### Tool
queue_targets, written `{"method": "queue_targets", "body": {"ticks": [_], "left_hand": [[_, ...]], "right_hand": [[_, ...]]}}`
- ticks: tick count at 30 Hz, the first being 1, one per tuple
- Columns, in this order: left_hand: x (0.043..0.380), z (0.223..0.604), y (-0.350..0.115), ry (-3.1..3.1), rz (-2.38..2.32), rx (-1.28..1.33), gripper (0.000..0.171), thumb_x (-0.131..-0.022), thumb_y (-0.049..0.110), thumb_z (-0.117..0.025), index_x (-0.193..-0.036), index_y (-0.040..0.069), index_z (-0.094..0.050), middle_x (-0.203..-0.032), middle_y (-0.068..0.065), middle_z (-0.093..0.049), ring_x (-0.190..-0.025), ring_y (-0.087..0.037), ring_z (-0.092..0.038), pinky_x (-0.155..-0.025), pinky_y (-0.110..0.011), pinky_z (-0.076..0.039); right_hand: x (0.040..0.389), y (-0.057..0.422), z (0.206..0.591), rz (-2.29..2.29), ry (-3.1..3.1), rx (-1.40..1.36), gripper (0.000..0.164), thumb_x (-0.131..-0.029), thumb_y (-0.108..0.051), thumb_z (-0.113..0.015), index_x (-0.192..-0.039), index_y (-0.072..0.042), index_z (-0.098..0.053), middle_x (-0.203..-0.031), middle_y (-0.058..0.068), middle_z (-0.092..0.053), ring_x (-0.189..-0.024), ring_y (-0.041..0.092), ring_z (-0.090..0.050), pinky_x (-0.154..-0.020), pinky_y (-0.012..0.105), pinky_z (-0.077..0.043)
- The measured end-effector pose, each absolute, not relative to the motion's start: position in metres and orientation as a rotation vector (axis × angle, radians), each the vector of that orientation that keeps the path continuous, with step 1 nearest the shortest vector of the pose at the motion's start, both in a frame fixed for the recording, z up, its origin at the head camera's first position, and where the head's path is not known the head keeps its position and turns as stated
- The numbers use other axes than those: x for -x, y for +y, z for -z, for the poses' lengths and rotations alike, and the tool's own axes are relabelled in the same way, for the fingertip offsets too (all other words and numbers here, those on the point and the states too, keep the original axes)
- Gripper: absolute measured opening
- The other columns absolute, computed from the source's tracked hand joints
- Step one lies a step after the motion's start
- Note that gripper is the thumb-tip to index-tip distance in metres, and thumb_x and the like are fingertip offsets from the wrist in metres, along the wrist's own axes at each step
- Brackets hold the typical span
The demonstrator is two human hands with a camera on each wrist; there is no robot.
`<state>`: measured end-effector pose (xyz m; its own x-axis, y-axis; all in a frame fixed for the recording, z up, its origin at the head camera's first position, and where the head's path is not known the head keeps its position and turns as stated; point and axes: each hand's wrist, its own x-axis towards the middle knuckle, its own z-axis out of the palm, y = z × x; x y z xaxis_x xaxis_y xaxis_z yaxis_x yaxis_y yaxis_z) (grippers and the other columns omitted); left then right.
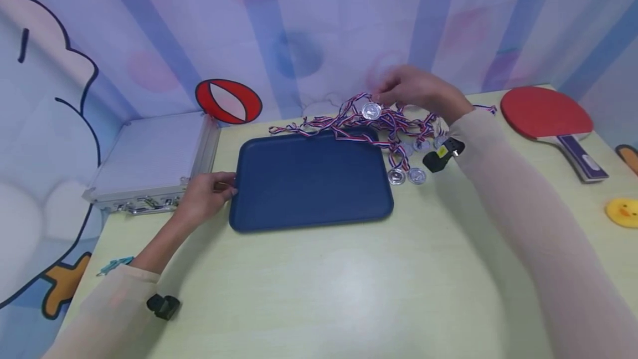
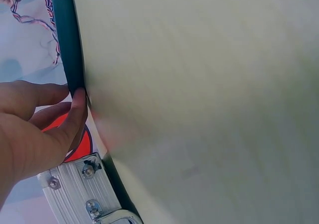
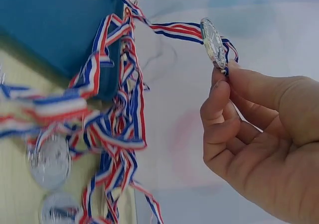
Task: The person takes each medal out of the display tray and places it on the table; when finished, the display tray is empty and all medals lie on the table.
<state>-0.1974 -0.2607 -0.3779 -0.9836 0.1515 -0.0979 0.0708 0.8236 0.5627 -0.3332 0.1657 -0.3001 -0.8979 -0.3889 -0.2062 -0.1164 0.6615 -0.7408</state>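
Note:
My right hand [image 1: 412, 88] is raised over the back edge of the table and pinches a silver medal [image 3: 213, 44] at its rim, between thumb and forefinger. Its striped red, white and blue ribbon trails toward a tangle of similar ribbons [image 3: 124, 129]. Part of that tangle lies over the back right corner of a dark blue tray [image 1: 311, 184]. Several more silver medals lie right of the tray, including one medal [image 1: 396, 176] beside its edge. At the tray's left side, my left hand [image 2: 35, 124] pinches the rim between thumb and fingers.
A silver aluminium case [image 1: 149, 154] stands at the left, close to my left hand. To the right lie a red table tennis bat [image 1: 545, 112] and a yellow duck-faced item [image 1: 623, 213]. A small teal item [image 1: 116, 265] is near my left forearm. A printed curtain rises behind the table.

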Motion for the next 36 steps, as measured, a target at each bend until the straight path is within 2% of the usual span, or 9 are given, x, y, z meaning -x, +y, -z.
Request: {"method": "queue_targets", "body": {"ticks": [2, 6, 9, 12, 16, 17, 22, 28, 36], "left_hand": [[0.197, 0.377, -0.261, 2.867, -0.883, -0.179, 0.04, -0.089, 0.005, -0.057, -0.128, -0.003, -0.053, -0.114, -0.022, -0.063, -0.103, -0.034, -0.063, -0.083, -0.042, -0.054], [0.198, 0.378, -0.262, 2.867, -0.882, -0.171, 0.04, -0.09, 0.005, -0.057, -0.128, -0.002, -0.053, -0.115, -0.022, -0.063, -0.104, -0.034, -0.063, -0.083, -0.042, -0.054], [0.199, 0.379, -0.263, 2.866, -0.872, -0.159, 0.04, -0.09, 0.006, -0.056, -0.129, -0.001, -0.053, -0.116, -0.021, -0.063, -0.104, -0.033, -0.063, -0.083, -0.042, -0.054], [0.199, 0.38, -0.265, 2.871, -0.86, -0.152, 0.04, -0.09, 0.007, -0.056, -0.129, -0.001, -0.053, -0.116, -0.02, -0.063, -0.104, -0.033, -0.063, -0.083, -0.042, -0.054], [0.199, 0.38, -0.265, 2.877, -0.86, -0.156, 0.04, -0.09, 0.006, -0.057, -0.129, -0.001, -0.053, -0.114, -0.021, -0.064, -0.104, -0.033, -0.063, -0.081, -0.041, -0.054], [0.199, 0.38, -0.265, 2.879, -0.859, -0.15, 0.04, -0.09, 0.006, -0.057, -0.129, -0.001, -0.053, -0.114, -0.021, -0.064, -0.103, -0.033, -0.063, -0.08, -0.04, -0.055], [0.199, 0.38, -0.264, 2.887, -0.858, -0.136, 0.039, -0.09, 0.006, -0.057, -0.128, 0.0, -0.054, -0.113, -0.02, -0.065, -0.102, -0.032, -0.064, -0.078, -0.038, -0.055], [0.199, 0.379, -0.263, 2.885, -0.879, -0.149, 0.04, -0.09, 0.005, -0.057, -0.128, -0.001, -0.053, -0.113, -0.021, -0.065, -0.102, -0.032, -0.064, -0.079, -0.04, -0.055], [0.2, 0.378, -0.263, 2.885, -0.878, -0.148, 0.039, -0.09, 0.005, -0.057, -0.128, -0.001, -0.054, -0.115, -0.02, -0.064, -0.103, -0.032, -0.064, -0.08, -0.04, -0.055]], "right_hand": [[0.329, 0.173, 0.297, 1.073, 2.53, 0.385, 0.028, -0.092, -0.03, -0.057, -0.105, -0.006, -0.065, -0.087, -0.001, -0.057, -0.077, 0.015, -0.05, -0.068, 0.026, -0.044], [0.319, 0.186, 0.292, 1.057, 2.519, 0.35, 0.032, -0.093, -0.033, -0.055, -0.113, -0.01, -0.063, -0.09, -0.002, -0.058, -0.08, 0.014, -0.05, -0.076, 0.029, -0.046], [0.311, 0.197, 0.292, 1.039, 2.508, 0.334, 0.037, -0.092, -0.036, -0.056, -0.119, -0.01, -0.061, -0.103, 0.0, -0.061, -0.095, 0.017, -0.053, -0.084, 0.032, -0.047], [0.305, 0.207, 0.297, 1.008, 2.497, 0.329, 0.038, -0.092, -0.036, -0.056, -0.12, -0.01, -0.061, -0.105, 0.002, -0.06, -0.096, 0.021, -0.053, -0.079, 0.031, -0.048], [0.298, 0.218, 0.31, 1.026, 2.446, 0.334, 0.031, -0.092, -0.028, -0.057, -0.114, -0.007, -0.063, -0.092, 0.003, -0.061, -0.085, 0.022, -0.055, -0.073, 0.031, -0.048], [0.297, 0.22, 0.314, 1.034, 2.427, 0.345, 0.03, -0.092, -0.026, -0.058, -0.113, -0.005, -0.063, -0.09, 0.003, -0.062, -0.085, 0.021, -0.055, -0.076, 0.031, -0.049], [0.29, 0.229, 0.329, 1.009, 2.37, 0.373, 0.025, -0.091, -0.021, -0.059, -0.109, -0.005, -0.065, -0.078, 0.003, -0.056, -0.07, 0.018, -0.048, -0.068, 0.036, -0.046], [0.289, 0.237, 0.342, 0.949, 2.356, 0.418, 0.022, -0.09, -0.021, -0.061, -0.106, -0.007, -0.066, -0.075, 0.004, -0.05, -0.069, 0.019, -0.046, -0.063, 0.035, -0.043], [0.292, 0.247, 0.346, 0.789, 2.391, 0.498, 0.019, -0.09, -0.014, -0.059, -0.106, -0.007, -0.066, -0.075, 0.004, -0.055, -0.066, 0.018, -0.047, -0.059, 0.034, -0.044]]}}
